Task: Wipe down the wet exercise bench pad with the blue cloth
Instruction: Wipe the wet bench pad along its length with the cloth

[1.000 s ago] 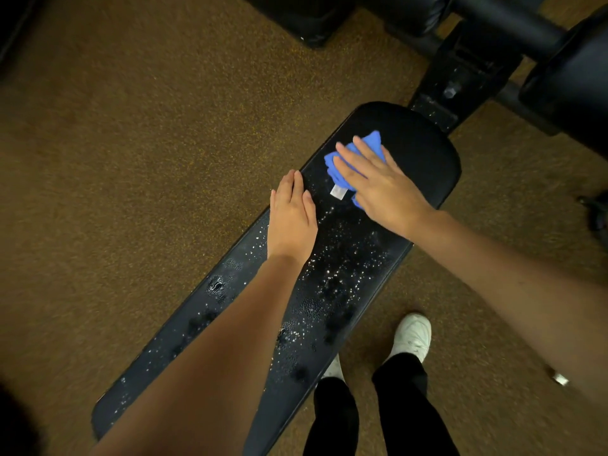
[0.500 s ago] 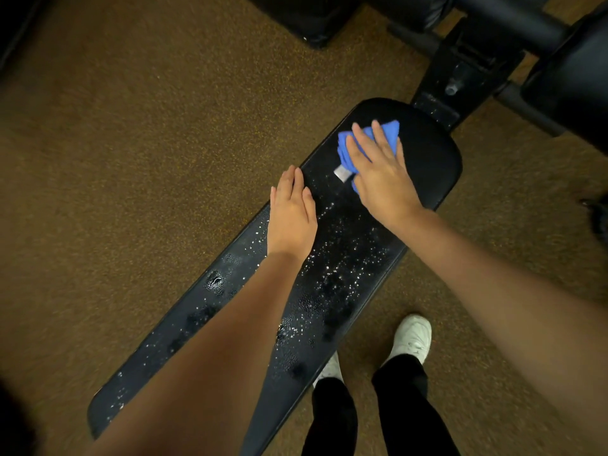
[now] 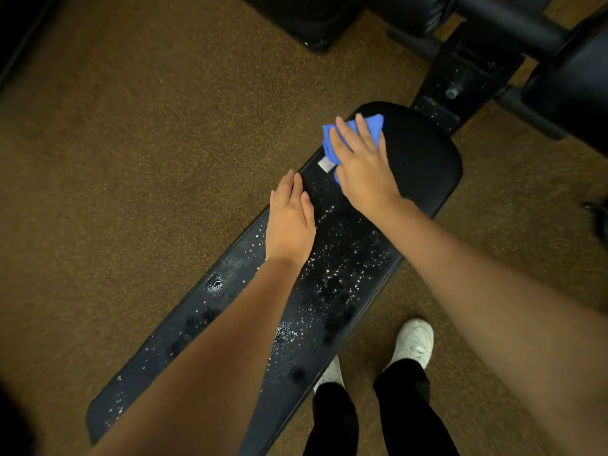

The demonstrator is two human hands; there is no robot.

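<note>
Speckled brown carpet floor [image 3: 138, 153] — black gym equipment [image 3: 493, 44] beyond, dim light.

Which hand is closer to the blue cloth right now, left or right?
Right. The right hand lies flat on top of the blue cloth, pressing it onto the bench pad. The left hand rests on the pad's edge nearer the person, apart from the cloth.
</note>
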